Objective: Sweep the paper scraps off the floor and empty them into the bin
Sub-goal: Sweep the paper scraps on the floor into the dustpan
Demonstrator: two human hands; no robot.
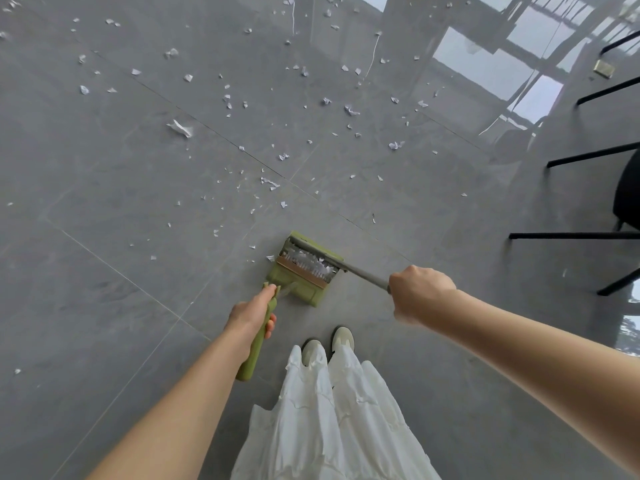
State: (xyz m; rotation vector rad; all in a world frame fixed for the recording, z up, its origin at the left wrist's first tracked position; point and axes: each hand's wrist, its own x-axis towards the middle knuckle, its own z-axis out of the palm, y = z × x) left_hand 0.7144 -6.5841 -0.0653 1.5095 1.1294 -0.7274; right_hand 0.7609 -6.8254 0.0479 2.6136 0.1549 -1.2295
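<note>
Left hand [252, 311] grips dustpan handle [256, 344] — right hand [419, 294] grips broom pole [363, 276].

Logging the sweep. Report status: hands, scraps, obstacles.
Left hand grips dustpan handle; right hand grips broom handle. Some scraps in pan, many scraps on floor ahead. Chair legs at right; bin not in view.

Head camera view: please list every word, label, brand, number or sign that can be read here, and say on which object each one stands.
None: no readable text shows anywhere.
The green dustpan, the broom handle and the shoes bear no visible print.
The small plate on the floor is too small to tell if it carries any marking.
</note>
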